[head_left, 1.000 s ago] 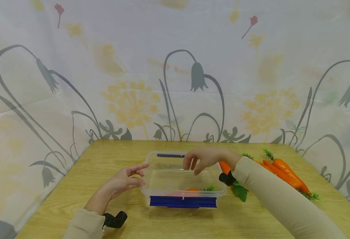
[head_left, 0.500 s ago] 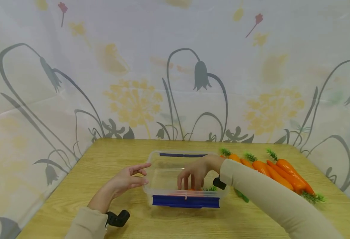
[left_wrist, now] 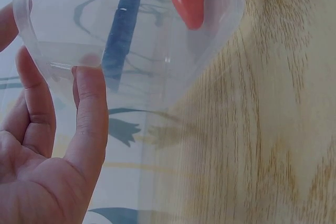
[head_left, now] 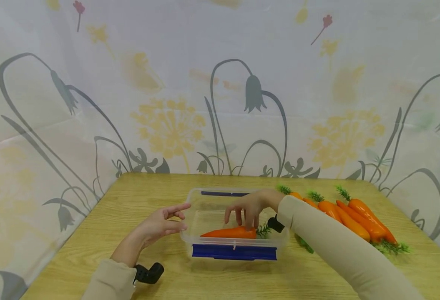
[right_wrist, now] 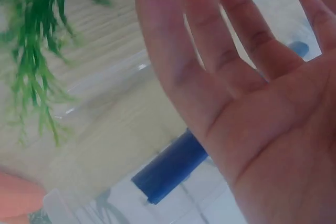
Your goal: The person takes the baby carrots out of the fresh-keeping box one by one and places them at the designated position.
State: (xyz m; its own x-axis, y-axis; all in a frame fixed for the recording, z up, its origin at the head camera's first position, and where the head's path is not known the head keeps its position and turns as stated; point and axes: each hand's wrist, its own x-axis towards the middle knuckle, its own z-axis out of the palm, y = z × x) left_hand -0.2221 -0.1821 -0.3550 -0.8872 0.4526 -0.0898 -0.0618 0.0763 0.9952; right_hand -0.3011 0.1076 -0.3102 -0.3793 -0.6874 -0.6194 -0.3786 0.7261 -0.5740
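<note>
An orange toy carrot (head_left: 227, 233) with a green leafy top (head_left: 263, 230) lies lengthwise inside a clear plastic box (head_left: 201, 223), near its front wall. My right hand (head_left: 247, 208) reaches down into the box and grips the carrot near its leafy end; in the right wrist view the fingertips are cut off at the top edge. At the box's left side, my left hand (head_left: 159, 227) touches the wall and rim with straight fingers. In the left wrist view its thumb (left_wrist: 90, 114) presses the wall from outside, and the carrot's tip (left_wrist: 193, 17) shows through the plastic.
Several orange toy carrots (head_left: 358, 218) lie in a pile on the wooden table (head_left: 148, 187), right of the box. A green leaf (head_left: 305, 245) shows under the right sleeve. Blue latches (head_left: 235, 252) run along the box's front and back. A floral cloth (head_left: 220, 125) hangs behind.
My right hand has moved down into the box and taken hold of the carrot, which now shows higher above the front rim. My left hand stays at the box's left side.
</note>
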